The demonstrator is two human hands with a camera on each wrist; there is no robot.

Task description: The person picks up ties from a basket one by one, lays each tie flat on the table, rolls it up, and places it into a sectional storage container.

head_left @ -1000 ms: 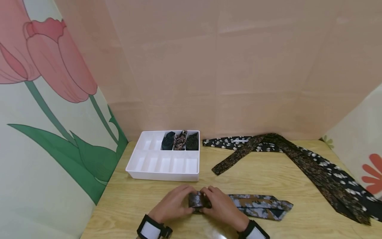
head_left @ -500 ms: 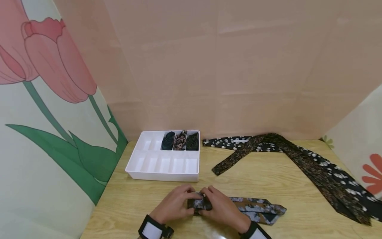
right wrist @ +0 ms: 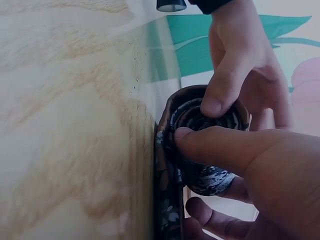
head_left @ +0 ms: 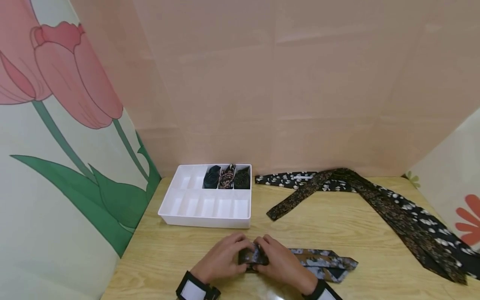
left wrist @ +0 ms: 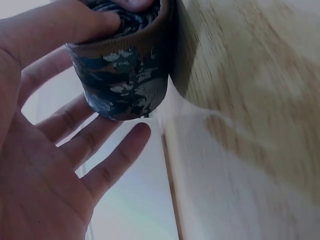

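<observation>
- A white divided tray (head_left: 204,221) on the wood-grain desk (head_left: 150,250) is the landmark here.
- Just in front of the tray, on the person's side, is a floral necktie (left wrist: 130,80), part rolled into a coil; its loose tail (head_left: 318,263) lies on the desk, stretching rightward beyond the tray's right edge.
- The left hand (head_left: 223,258) pinches the coil, thumb against its spiral end; its lower fingers spread apart beneath.
- The right hand (head_left: 281,262) pinches the coil from the tail side, thumb also on the spiral; some of its fingers are hidden.
- The necktie is probably light, soft and rather slippery, so the coil could loosen; the best hold seems to be around the outer turn, thumbs keeping the spiral level.
- In the tray's back row, at the right end, sit three rolled neckties (head_left: 227,177).
- Right of the tray, a dark brown patterned necktie (head_left: 386,210) lies across a black-and-white floral necktie (head_left: 416,212).
</observation>
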